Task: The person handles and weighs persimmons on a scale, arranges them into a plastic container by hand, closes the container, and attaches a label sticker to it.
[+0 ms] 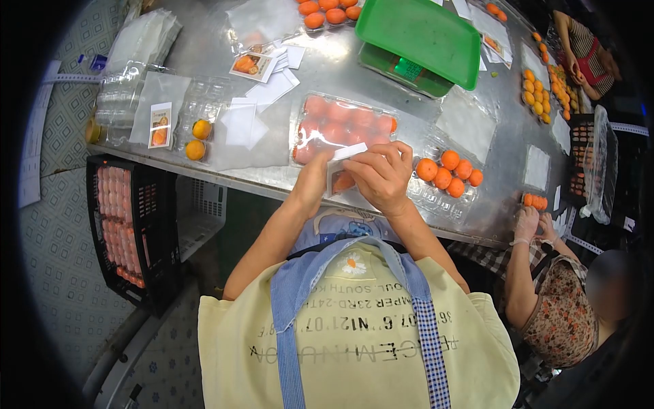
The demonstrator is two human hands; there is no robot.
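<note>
A printed label [343,181] with a picture of orange fruit is held upright between my two hands at the table's near edge. My left hand [314,178] pinches its left side, the thumb near the top. On the other side my right hand [381,176] is closed with its fingertips at the label's upper right edge, by a white strip [350,151]. Just beyond the hands lies a clear plastic tray of orange fruit [346,123] under a white translucent sheet. Whether my hands touch this tray, I cannot tell.
An open clear tray [453,178] with several orange fruits lies right. Left are paper cards [262,85], another tray [208,102] with two yellow-orange fruits and stacked trays. A green-topped scale [419,41] stands behind. Black crates [129,232] stand lower left. Two other people work at right.
</note>
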